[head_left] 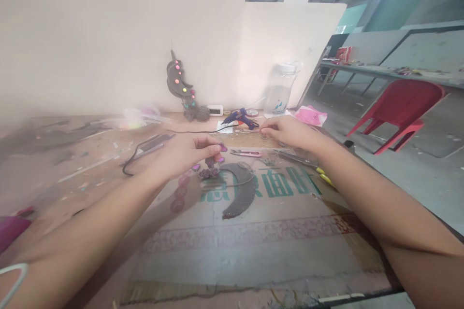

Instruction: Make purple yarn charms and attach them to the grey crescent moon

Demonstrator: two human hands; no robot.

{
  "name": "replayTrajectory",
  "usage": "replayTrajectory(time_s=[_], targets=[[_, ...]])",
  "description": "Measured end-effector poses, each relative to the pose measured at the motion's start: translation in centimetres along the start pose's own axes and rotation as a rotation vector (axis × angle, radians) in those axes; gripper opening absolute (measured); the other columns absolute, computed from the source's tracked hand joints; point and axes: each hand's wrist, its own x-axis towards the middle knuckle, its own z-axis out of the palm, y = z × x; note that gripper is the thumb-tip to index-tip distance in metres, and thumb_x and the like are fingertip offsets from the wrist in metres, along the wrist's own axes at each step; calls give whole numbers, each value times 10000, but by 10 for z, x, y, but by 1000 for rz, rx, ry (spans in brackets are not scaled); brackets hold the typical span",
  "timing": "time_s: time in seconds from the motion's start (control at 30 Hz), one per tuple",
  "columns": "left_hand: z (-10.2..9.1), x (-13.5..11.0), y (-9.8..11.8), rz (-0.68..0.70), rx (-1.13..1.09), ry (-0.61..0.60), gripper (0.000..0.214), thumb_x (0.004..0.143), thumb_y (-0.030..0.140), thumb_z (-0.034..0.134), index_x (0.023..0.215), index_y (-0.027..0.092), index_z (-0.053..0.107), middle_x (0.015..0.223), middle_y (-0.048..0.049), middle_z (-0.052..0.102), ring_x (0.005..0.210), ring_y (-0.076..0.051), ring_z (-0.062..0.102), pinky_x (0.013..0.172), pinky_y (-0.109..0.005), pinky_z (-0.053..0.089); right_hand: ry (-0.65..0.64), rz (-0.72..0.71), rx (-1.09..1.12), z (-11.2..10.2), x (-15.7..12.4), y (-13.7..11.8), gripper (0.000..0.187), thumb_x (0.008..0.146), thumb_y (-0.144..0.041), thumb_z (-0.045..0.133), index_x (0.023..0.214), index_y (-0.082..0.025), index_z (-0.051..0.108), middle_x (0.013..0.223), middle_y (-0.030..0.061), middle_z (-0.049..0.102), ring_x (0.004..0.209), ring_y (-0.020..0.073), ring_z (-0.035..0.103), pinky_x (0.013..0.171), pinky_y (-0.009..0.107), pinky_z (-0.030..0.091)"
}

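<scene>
My left hand is closed in a pinch on a small dark grey craft piece with shiny purple bits by the fingertips. Its lower end hangs just over a cardboard sheet. Beside it lies a flat grey crescent, with a thin curved strand across it. My right hand is farther back, thumb and fingers together near a blue glue gun; what they hold, if anything, is too small to make out. Between the hands rest pink thread snips. Scissors with yellow handles lie under my right forearm.
A decorated grey crescent ornament stands against the pale board. At the back are a clear water bottle, a small white device and pink plastic. A red chair stands off to the right.
</scene>
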Motion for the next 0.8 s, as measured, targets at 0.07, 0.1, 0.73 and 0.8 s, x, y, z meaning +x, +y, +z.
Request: replayTrajectory(time_s=[0.07, 0.1, 0.73, 0.8], targets=[[-1, 0, -1, -14, -4, -13, 329, 811, 473, 695, 922, 166, 737, 785, -48, 746, 691, -173, 661, 659, -279, 494, 35, 29, 9, 13, 6, 8, 222, 908, -289, 570, 980, -188, 754, 913, 52, 763, 796, 199, 674, 722, 289, 459], [-2, 0, -1, -21, -10, -23, 328, 820, 470, 689, 940, 169, 735, 800, -45, 745, 704, -170, 657, 672, -281, 494, 37, 25, 16, 21, 8, 10, 213, 907, -287, 574, 987, -197, 750, 943, 50, 763, 830, 200, 679, 745, 288, 464], [-9, -1, 5, -32, -128, -62, 309, 833, 452, 703, 963, 173, 724, 845, -42, 723, 778, -170, 655, 759, -319, 505, 54, 198, 83, 73, 110, 28, 395, 924, -368, 642, 1257, -160, 596, 1251, 119, 640, 1087, 247, 633, 929, 417, 523], [-9, -1, 7, -28, -126, -63, 309, 837, 451, 697, 964, 171, 725, 841, -43, 721, 775, -169, 656, 760, -321, 508, 39, 233, 88, 78, 115, 29, 365, 950, -350, 607, 1263, -163, 581, 1260, 102, 611, 1066, 230, 634, 891, 441, 553]])
